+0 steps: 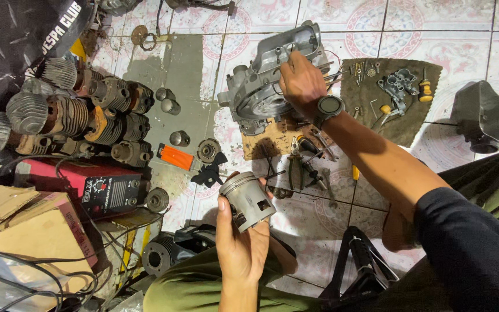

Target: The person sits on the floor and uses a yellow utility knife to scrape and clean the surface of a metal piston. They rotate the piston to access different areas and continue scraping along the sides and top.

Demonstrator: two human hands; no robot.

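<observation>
My left hand (241, 245) holds a grey metal piston (248, 200) upright above my lap, fingers wrapped round its lower skirt. My right hand (301, 81), with a dark watch on the wrist, reaches forward and rests on a grey engine crankcase (261, 81) that stands on a wooden board (270, 138) on the tiled floor. The fingers curl over the case's upper right part; what they touch is hidden. Pliers and other hand tools (310, 159) lie just below the board.
A pile of finned engine cylinders (82, 115) fills the left. A red and black box-shaped machine (96, 185) and cardboard boxes (30, 231) sit below it. A brown cloth (402, 124) with a carburettor, screwdrivers and small parts lies right. A black cover (480, 115) stands far right.
</observation>
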